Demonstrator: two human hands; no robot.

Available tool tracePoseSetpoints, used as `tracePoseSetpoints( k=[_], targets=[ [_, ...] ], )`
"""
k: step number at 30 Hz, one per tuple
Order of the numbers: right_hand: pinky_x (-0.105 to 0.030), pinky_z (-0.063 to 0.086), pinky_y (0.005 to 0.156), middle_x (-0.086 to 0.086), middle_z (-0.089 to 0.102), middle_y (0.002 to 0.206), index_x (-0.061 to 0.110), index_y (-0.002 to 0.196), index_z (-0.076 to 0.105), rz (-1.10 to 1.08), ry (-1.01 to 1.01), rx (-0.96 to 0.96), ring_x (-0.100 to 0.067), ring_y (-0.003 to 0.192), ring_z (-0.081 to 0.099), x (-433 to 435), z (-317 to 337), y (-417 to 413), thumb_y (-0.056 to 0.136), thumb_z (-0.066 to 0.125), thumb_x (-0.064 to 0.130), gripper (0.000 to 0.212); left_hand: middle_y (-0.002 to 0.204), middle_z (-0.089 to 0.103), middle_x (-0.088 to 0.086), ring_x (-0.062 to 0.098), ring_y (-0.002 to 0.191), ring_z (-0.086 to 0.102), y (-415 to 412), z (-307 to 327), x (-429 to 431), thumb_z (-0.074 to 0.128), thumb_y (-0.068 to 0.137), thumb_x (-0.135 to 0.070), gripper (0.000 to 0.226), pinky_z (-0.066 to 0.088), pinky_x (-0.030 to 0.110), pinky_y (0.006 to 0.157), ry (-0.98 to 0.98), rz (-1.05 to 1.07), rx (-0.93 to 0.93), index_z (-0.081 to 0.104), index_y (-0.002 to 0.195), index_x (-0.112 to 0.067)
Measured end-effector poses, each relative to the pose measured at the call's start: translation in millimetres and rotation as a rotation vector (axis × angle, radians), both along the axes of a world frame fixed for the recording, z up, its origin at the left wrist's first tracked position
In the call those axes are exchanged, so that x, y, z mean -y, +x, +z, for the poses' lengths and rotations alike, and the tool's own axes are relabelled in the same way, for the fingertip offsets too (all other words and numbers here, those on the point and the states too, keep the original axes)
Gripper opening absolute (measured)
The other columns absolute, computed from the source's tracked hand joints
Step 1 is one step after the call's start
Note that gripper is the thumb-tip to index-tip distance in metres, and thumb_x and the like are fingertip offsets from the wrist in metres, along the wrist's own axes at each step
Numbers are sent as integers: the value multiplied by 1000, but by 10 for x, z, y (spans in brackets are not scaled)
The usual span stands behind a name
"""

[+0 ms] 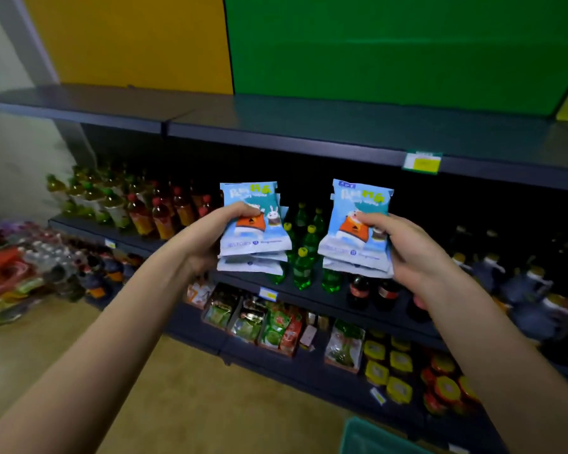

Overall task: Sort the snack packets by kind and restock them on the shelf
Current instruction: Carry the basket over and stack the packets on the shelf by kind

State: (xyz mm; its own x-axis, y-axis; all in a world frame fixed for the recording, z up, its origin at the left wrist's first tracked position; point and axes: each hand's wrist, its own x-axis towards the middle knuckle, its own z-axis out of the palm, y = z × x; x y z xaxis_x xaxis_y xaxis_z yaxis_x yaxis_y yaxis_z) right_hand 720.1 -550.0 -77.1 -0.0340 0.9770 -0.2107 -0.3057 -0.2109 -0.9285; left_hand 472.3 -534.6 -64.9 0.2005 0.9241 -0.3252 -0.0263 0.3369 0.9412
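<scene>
Two stacks of snack packets were held up in front of the shelves, one in each hand and well apart. All the packets looked alike: pale blue, with green and white lettering at the top, a cartoon figure in orange and a white rabbit.

The left stack [259, 244] showed about three or four packet edges. The left hand [210, 237] was clamped on it, thumb across the front and fingers behind. The right stack [351, 245] showed about three edges, and the exact count in either could not be told. The right hand [410, 253] gripped it the same way, thumb pressed on the front.

Both stacks hung in the air just below the dark top shelf [309, 126], touching no board. One green and yellow price tag [422, 162] sat on that shelf's front edge.

Behind the packets stood green bottles [304, 270], three of them with yellow caps in view. A row of red and amber drink bottles [158, 217] stood further left. Dark cola bottles [358, 290] were below the right stack.

One shelf lower lay mixed snack bags [259, 322] and yellow-lidded tubs [400, 362]. The corner of one teal basket [374, 437] showed at the bottom edge.
</scene>
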Motion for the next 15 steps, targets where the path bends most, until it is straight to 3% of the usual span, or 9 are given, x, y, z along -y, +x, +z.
tracePoseSetpoints(
  k=[5,7,10,15],
  targets=[
    [-58,45,96,-20,62,119,5,105,64,-20,36,-58,-38,111,59,-567,357,-591,81,64,17,28,64,71,4,15,50,66,-677,409,-523,54,88,-27,20,55,25,52,89,-22,-36,65,79,-12],
    [-52,51,90,-17,65,111,7,103,64,-24,64,-56,-34,101,64,-813,525,-786,81,63,18,24,61,71,4,15,47,66,-884,581,-763,54,88,-26,22,54,23,48,120,-14,-37,65,77,-11],
    [-40,59,68,-10,70,86,9,93,66,-39,92,-10,-24,72,70,-1208,740,-1027,82,63,16,14,65,72,3,15,51,66,-1108,760,-1190,57,86,-29,18,55,24,53,145,-2,-50,66,80,-14],
    [-32,56,48,-6,70,67,9,86,62,-87,91,90,-18,53,69,-1907,920,-1265,82,63,14,6,58,67,1,14,47,62,-1227,893,-2010,56,86,-28,20,54,23,53,147,14,-29,61,70,-16]
  ],
)
